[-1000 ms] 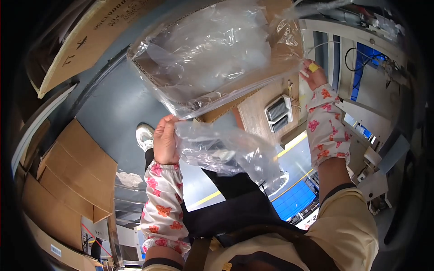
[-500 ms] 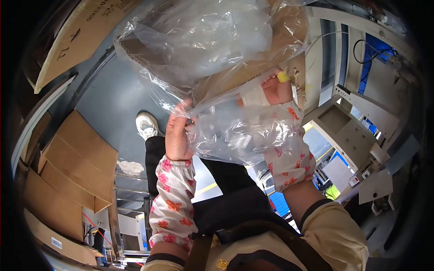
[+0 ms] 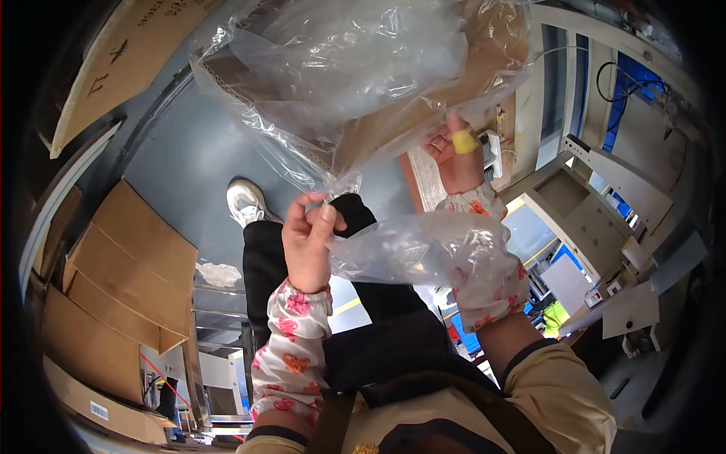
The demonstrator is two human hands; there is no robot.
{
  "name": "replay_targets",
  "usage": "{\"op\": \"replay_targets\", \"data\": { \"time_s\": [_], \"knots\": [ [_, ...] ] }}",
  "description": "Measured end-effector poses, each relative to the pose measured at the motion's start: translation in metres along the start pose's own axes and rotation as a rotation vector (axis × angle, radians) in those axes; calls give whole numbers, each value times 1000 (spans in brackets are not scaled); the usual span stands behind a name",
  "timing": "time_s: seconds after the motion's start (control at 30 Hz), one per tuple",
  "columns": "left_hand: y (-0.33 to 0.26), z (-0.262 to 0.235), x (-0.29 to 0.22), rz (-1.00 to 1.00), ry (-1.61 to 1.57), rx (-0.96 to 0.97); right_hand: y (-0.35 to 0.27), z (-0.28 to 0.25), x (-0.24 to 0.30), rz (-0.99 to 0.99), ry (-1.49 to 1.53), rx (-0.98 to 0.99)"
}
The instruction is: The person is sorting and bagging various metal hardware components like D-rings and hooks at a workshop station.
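My left hand [image 3: 308, 240] pinches the near corner of a clear plastic liner [image 3: 363, 57], its thumb and fingers closed. The liner drapes over the rim of an open cardboard box [image 3: 389, 135] ahead of me. My right hand [image 3: 460, 157], with a yellow wrap on one digit, is at the box's near right edge. Its fingers are curled against the liner's edge and seem to grip it. A slack stretch of clear plastic [image 3: 412, 246] spans from below my left hand to my right forearm, lying over the flowered sleeve [image 3: 488, 284].
Folded cardboard sheets [image 3: 136, 257] lean at the left. Another carton panel [image 3: 125, 72] rises at the far left. A white shoe [image 3: 247, 202] stands on the grey floor. Light-coloured cabinets [image 3: 575, 200] and a frame with a black cable [image 3: 616, 87] stand at the right.
The loose plastic between my hands has dropped toward me and narrowed into a band. My left fingers have closed into a pinch. My right fingers have curled in at the liner's edge.
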State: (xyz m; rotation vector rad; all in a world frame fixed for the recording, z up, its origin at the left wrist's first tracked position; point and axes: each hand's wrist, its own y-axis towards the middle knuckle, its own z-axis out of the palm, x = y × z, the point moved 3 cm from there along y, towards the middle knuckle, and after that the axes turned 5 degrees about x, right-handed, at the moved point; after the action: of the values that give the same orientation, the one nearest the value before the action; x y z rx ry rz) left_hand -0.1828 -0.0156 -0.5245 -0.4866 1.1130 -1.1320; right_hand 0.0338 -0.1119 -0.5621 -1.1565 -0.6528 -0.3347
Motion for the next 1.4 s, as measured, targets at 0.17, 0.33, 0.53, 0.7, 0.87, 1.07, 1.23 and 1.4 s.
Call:
{"op": "replay_targets", "data": {
  "time_s": [0.17, 0.33, 0.53, 0.7, 0.87, 1.07, 1.23, 1.4],
  "knots": [
    [19, 7, -8, -48, -252, -91, -21, 15, -15, -12, -161, -98],
    [11, -6, 23, -91, -164, -83, -18, -14, -24, -52, -36, 116],
    [61, -46, 54, 202, 276, -197, 33, -37, -63, -201, -973, 35],
    [65, -59, 59, 249, 141, -205, 28, -49, -7, -628, -552, -314],
    [51, -41, 54, 183, 93, -70, 28, 98, 49, -1009, -1500, 205],
    [55, -44, 54, 138, 125, -45, 147, 135, -32, -215, -1872, 257],
    [54, -57, 61, 149, 158, -66, 159, 137, -65, -136, -1876, 658],
    [54, -42, 65, 135, 91, -61, 193, 56, 36, -558, -2307, 588]
  ]
}}
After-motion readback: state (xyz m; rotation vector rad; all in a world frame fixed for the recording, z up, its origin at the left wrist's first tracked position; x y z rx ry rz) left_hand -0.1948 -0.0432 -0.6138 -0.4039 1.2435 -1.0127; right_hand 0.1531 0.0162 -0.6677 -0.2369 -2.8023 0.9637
